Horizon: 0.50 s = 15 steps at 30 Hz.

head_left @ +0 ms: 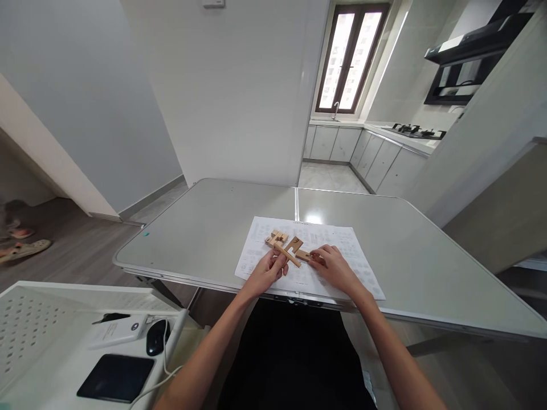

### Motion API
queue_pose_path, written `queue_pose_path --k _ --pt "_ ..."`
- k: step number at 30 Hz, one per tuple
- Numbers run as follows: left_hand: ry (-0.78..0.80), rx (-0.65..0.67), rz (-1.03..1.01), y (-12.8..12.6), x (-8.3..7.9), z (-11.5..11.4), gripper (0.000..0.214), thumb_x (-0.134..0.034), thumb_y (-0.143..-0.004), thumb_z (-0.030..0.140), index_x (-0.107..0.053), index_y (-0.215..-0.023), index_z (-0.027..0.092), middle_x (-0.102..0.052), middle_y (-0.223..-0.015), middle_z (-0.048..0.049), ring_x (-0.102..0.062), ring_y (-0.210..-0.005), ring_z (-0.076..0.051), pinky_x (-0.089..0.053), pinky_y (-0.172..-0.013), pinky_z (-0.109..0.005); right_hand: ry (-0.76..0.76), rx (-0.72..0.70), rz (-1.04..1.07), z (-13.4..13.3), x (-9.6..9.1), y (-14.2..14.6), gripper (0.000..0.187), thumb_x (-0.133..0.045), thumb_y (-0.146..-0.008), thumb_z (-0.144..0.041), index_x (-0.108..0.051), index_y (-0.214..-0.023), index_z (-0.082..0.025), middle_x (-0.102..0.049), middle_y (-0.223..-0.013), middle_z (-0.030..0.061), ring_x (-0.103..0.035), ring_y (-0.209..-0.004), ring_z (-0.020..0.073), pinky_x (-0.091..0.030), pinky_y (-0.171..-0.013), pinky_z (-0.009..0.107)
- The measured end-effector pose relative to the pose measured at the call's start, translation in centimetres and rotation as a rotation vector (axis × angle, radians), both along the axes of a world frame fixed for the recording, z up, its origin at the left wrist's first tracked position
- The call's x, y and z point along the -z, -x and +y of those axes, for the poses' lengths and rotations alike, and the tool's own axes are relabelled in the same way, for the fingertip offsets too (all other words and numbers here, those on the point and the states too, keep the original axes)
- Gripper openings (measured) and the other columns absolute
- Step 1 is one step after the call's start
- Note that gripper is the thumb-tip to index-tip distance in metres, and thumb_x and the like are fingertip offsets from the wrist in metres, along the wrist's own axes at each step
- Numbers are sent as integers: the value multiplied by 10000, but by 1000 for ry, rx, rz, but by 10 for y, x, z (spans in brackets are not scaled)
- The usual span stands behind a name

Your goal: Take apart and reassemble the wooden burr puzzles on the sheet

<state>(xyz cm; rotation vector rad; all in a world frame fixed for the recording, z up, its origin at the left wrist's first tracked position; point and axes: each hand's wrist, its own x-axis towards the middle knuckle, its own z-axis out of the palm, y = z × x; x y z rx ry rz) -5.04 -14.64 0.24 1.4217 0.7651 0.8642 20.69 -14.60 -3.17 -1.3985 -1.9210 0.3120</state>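
Observation:
My left hand is closed on a long, thin wooden puzzle piece that slants down to the right. Just behind it lies a notched flat wooden piece; whether the two touch I cannot tell. A small group of wooden blocks with notches sits at the upper left of these. My right hand has its fingers closed around the right end of another flat wooden piece, low over the paper. Its fingertips partly hide that piece.
Printed paper sheets lie under the pieces on a grey folding table. At the lower left, a white cart holds a black tablet, a mouse, a white device and a cable.

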Motion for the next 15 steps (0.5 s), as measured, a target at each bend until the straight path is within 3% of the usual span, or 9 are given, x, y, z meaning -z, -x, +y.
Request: queue_pose_path --k 7,12,15 --pt "16 -21 -84 -1 1 1 554 -620 -916 689 -525 -1098 174 -597 -770 27 -359 -458 -48 -210 -463 -243 88 -22 200 -17 -11 4 346 -606 -977 -555 -714 -931 -229 -716 -968 78 -669 -814 242 -526 -731 373" --pt "64 -59 -151 0 5 4 510 -629 -925 664 -529 -1041 177 -602 -781 18 -364 -450 -42 -194 -451 -236 140 -66 445 -35 -27 26 435 -507 -1027 -603 -638 -1097 -194 -716 -880 72 -632 -637 178 -500 -556 309" --pt "108 -81 -196 1 8 7 488 -634 -926 649 -520 -999 180 -536 -736 46 -341 -450 -37 -192 -451 -223 201 -136 675 -43 -37 47 413 -596 -993 -586 -602 -1158 -208 -726 -894 62 -628 -644 170 -505 -558 308"
